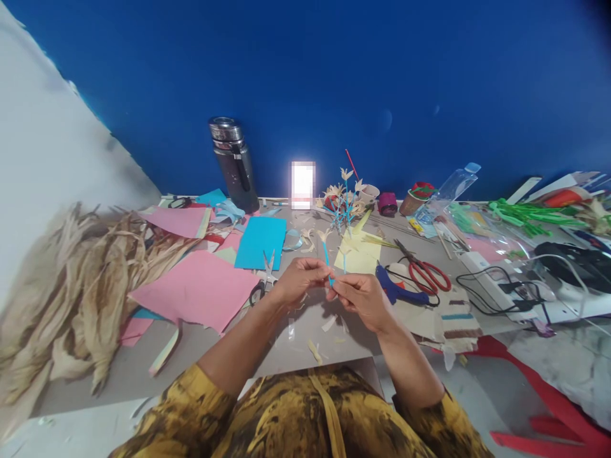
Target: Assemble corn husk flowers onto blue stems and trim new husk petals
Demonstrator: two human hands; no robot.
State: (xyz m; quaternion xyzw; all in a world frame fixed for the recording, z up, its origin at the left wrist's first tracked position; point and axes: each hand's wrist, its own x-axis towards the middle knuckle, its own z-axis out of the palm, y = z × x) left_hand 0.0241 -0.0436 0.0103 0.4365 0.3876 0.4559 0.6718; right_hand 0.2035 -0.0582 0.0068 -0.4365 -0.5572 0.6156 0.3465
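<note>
Both my hands meet over the middle of the table, fingers pinched on one small handmade flower (pixel 325 244) with a pale head and a thin blue stem. My left hand (pixel 303 278) grips the stem from the left. My right hand (pixel 359 296) pinches its lower end, fingertips almost touching those of the left. Scissors (pixel 268 273) with black handles lie just left of my left hand. To the right of my right hand is a blue glue gun (pixel 401 289), with red-handled scissors (pixel 427 273) behind it. A bunch of similar flowers (pixel 344 203) stands farther back.
Dried husks (pixel 90 286) heap up at left beside pink paper (pixel 195 289) and a blue sheet (pixel 260 243). A dark thermos (pixel 233 165) stands by the wall. At right are a tilted plastic bottle (pixel 453 187), a white power strip (pixel 496 286) with cables, and green stems (pixel 529 216).
</note>
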